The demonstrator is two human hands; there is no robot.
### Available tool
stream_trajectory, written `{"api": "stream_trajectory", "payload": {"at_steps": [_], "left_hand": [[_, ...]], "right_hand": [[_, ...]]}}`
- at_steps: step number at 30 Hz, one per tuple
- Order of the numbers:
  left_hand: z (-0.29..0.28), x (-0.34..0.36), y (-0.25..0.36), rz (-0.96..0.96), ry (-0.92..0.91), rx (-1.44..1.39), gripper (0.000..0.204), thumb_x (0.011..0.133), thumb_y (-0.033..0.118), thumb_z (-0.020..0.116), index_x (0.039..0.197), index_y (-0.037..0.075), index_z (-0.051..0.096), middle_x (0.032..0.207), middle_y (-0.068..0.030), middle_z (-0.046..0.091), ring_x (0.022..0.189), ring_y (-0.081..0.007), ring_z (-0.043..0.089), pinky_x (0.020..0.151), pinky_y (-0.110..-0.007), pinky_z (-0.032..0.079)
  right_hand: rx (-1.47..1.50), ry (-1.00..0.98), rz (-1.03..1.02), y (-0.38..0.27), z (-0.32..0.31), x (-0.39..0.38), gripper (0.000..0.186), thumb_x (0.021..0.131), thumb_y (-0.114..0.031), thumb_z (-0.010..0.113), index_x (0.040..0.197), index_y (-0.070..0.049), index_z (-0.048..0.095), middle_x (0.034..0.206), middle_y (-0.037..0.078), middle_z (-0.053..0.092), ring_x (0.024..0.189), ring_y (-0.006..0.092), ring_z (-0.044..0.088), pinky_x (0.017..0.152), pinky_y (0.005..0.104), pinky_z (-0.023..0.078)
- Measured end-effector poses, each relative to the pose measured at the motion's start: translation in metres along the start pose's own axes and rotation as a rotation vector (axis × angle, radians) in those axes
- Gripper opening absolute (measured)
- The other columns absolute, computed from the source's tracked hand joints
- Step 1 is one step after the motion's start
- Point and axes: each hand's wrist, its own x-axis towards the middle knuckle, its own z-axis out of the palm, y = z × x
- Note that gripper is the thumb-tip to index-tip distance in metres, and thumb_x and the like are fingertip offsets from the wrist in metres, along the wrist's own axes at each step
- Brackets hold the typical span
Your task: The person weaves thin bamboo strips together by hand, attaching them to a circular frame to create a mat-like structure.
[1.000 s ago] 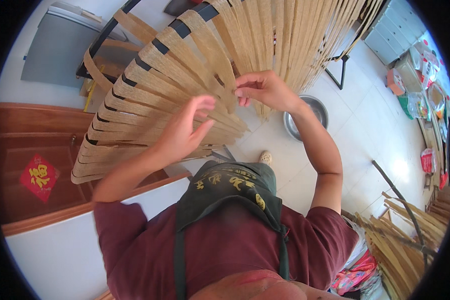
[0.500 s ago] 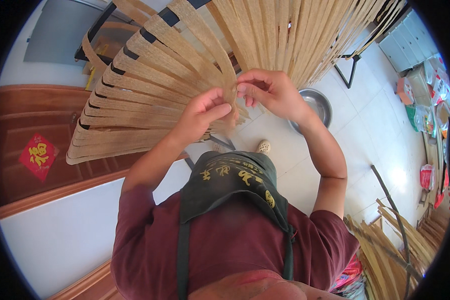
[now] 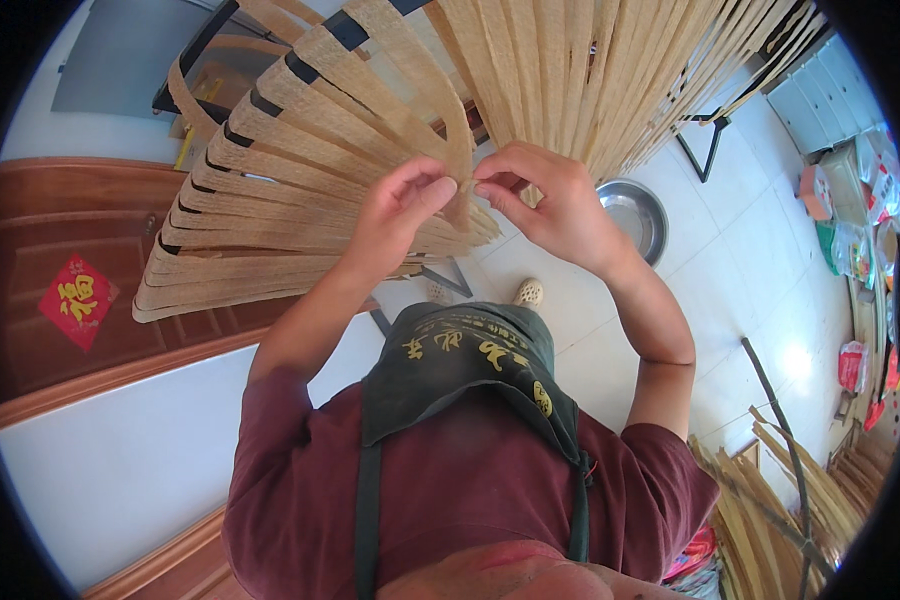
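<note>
Long flat tan strips [image 3: 300, 185], rough and fibrous like broad dried noodles, hang side by side over a black rack bar [image 3: 269, 103]. One loose strip [image 3: 454, 125] curves down from the bar to my hands. My left hand [image 3: 398, 215] pinches it between thumb and fingers, with its lower end dangling just below. Facing it, my right hand [image 3: 545, 205] is closed in a pinch at the strip's right edge, its fingertips almost touching the left thumb. What lies exactly between the fingertips is too small to make out.
More strips [image 3: 570, 80] hang on the far right rack, whose black leg [image 3: 707, 150] stands on the tiled floor. A steel basin [image 3: 638, 215] sits beyond my right forearm. Bundled strips and sticks [image 3: 770, 500] lie at lower right; bags and boxes line the right wall [image 3: 855, 250].
Both hands stay at the loose strip. My left hand has risen slightly and turned more upright, and the right fingertips have dipped slightly and drawn closer to the left thumb.
</note>
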Motion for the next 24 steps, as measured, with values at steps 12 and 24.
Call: {"api": "stream_trajectory", "payload": {"at_steps": [12, 24], "left_hand": [[0.010, 0.016, 0.015, 0.026, 0.064, 0.161, 0.008, 0.096, 0.008, 0.069, 0.101, 0.002, 0.070, 0.093, 0.0036, 0.065, 0.086, -0.0041, 0.057, 0.078, -0.022, 0.045], [-0.004, 0.017, -0.008, 0.093, 0.010, 0.356, 0.025, 0.102, 0.013, 0.061, 0.123, 0.000, 0.058, 0.112, -0.0049, 0.064, 0.105, -0.0123, 0.061, 0.092, -0.027, 0.047]], "right_hand": [[-0.379, 0.174, -0.246, 0.002, 0.013, -0.007, 0.016, 0.083, -0.005, 0.079, 0.096, -0.005, 0.070, 0.089, 0.008, 0.068, 0.072, 0.0252, 0.069, 0.061, 0.0335, 0.056], [0.641, -0.044, 0.476, -0.015, 0.000, -0.019, 0.022, 0.102, -0.008, 0.063, 0.122, 0.000, 0.062, 0.098, 0.009, 0.073, 0.076, 0.0115, 0.067, 0.067, 0.0270, 0.055]]}}
